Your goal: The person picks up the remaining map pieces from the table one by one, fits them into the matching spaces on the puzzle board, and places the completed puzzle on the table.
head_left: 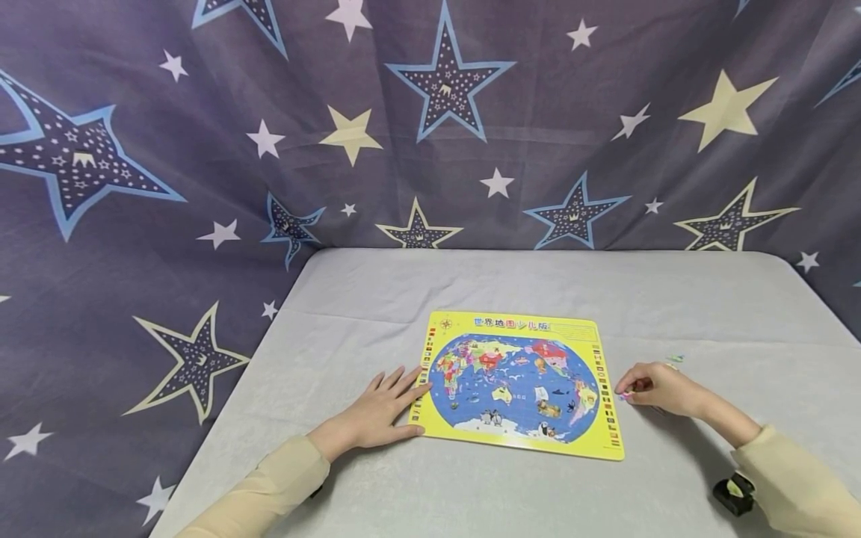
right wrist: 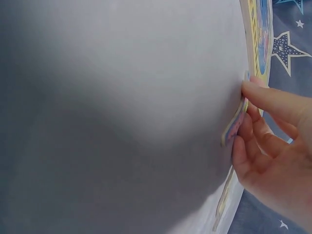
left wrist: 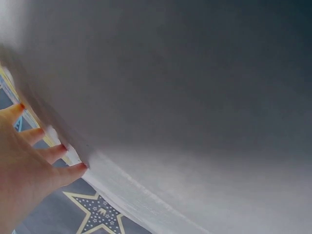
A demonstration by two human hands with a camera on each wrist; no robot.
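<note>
A yellow-bordered world map puzzle board [head_left: 514, 447] lies flat on the table, with a blue oval map, coloured countries and small flags along its sides. My left hand [head_left: 380, 411] rests at the board's left edge, fingers spread and straight, their tips touching it. Just off the board's right edge, my right hand [head_left: 662, 388] pinches a small pink and blue puzzle piece [right wrist: 235, 123] between thumb and fingers. The right wrist view shows this piece tilted, close to the table surface. In the left wrist view, the left hand [left wrist: 24, 165] appears at the frame's edge.
Another small puzzle piece [head_left: 676, 358] lies on the grey cloth behind my right hand. The grey-covered table [head_left: 363, 299] meets a dark, star-patterned curtain [head_left: 444, 172] at its back and left. A black device [head_left: 735, 495] sits at the right wrist.
</note>
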